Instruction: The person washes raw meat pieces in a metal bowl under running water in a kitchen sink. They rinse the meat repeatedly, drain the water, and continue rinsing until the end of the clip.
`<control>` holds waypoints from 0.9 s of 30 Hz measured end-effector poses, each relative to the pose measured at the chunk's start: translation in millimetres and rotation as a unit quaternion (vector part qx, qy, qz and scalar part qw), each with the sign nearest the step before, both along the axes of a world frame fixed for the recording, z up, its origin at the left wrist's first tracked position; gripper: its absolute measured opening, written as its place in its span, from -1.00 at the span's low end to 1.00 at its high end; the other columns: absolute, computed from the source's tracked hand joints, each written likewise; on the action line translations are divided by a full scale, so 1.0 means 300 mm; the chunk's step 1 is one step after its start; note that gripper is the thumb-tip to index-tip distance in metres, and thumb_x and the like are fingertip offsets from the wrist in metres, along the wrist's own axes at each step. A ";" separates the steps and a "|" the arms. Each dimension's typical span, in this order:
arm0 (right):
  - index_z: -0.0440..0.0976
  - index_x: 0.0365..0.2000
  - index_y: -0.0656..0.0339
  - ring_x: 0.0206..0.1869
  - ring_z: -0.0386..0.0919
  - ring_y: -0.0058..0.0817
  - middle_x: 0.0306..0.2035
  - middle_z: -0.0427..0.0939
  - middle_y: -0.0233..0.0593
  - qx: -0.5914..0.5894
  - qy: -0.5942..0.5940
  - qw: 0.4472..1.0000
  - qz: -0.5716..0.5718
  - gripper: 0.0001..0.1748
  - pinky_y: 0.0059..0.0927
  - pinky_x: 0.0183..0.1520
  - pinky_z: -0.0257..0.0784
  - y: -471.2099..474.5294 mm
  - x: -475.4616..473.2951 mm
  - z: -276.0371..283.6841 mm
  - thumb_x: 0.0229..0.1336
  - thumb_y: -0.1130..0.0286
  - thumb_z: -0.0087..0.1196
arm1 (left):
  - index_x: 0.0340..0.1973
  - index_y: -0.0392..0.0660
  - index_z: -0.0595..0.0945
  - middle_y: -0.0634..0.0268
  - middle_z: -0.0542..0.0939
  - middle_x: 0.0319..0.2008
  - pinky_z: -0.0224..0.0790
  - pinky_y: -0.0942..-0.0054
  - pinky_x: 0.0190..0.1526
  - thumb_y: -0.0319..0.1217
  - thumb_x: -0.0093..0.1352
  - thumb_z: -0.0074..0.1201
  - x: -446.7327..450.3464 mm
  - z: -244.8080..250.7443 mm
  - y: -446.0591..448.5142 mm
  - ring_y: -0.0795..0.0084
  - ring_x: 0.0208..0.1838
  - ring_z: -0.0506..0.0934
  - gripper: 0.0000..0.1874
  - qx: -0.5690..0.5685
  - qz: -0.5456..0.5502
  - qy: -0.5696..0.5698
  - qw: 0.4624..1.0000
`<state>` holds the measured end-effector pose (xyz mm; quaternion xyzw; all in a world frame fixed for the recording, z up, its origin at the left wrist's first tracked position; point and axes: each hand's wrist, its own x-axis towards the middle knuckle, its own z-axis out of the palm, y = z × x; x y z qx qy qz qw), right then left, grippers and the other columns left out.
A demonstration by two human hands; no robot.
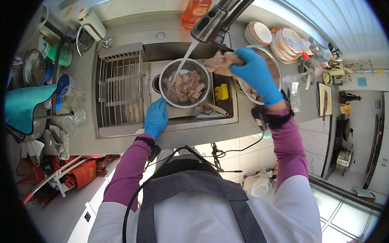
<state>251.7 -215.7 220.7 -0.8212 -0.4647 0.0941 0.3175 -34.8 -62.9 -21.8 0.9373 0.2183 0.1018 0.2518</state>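
Observation:
Gloved in blue, my right hand [252, 72] grips a piece of raw meat [223, 64] above the sink's right side, between two bowls. My left hand [156, 117], in a matching glove, rests flat over the sink's front edge, its fingertips close to the rim of a metal bowl [184, 103]. Pieces of meat [187, 86] lie in that bowl under a stream of water [186, 58] from the faucet [208, 24]. Partly hidden behind my right hand and forearm, a second metal bowl [276, 66] on the counter holds more meat.
A dish rack [120, 96] fills the sink's left part. A yellow sponge [222, 92] and a light-handled utensil [218, 109] lie at the sink's right. Orange soap [196, 10] stands behind. Stacked bowls [288, 44] and a cutting board with a knife [324, 100] are farther right. Cables [217, 152] hang before me.

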 end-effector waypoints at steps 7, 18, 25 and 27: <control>0.47 -0.27 0.24 -0.21 0.48 0.02 -0.23 0.45 -0.02 -0.085 -0.021 0.993 0.077 -0.67 -0.18 -0.13 0.43 0.193 -0.028 -0.513 -0.15 0.44 0.22 | 0.05 -0.24 0.47 0.04 0.45 0.09 0.24 0.16 0.15 -0.42 0.30 -0.07 0.000 -0.006 -0.003 0.02 0.07 0.41 -0.61 -0.019 0.010 0.007 1.000; 0.46 -0.13 0.26 -0.09 0.46 0.00 -0.12 0.45 -0.02 0.005 -0.014 0.998 0.067 -0.64 -0.21 -0.03 0.41 0.207 -0.009 -0.690 -0.03 0.59 0.08 | 0.01 -0.27 0.49 0.02 0.46 0.07 0.24 0.16 0.14 -0.42 0.29 -0.07 0.000 -0.008 -0.004 0.02 0.06 0.42 -0.62 0.000 0.013 -0.007 1.000; 0.49 -0.15 0.27 -0.11 0.47 0.00 -0.15 0.47 -0.01 0.023 0.048 0.997 0.061 -0.70 -0.24 -0.04 0.43 -0.061 -0.057 -0.355 0.05 0.58 -0.03 | 0.02 -0.27 0.48 0.01 0.46 0.07 0.24 0.16 0.16 -0.41 0.29 -0.07 0.002 -0.009 -0.003 0.00 0.07 0.41 -0.61 -0.001 0.006 0.009 1.000; 0.51 -0.15 0.24 -0.17 0.53 -0.20 -0.14 0.51 -0.10 0.024 0.092 0.995 -0.008 -0.73 -0.34 -0.11 0.46 -0.146 -0.039 -0.272 0.10 0.53 0.00 | 0.03 -0.26 0.48 0.01 0.46 0.07 0.25 0.17 0.15 -0.41 0.29 -0.07 0.003 -0.011 -0.002 0.00 0.07 0.41 -0.61 0.001 0.000 0.004 1.000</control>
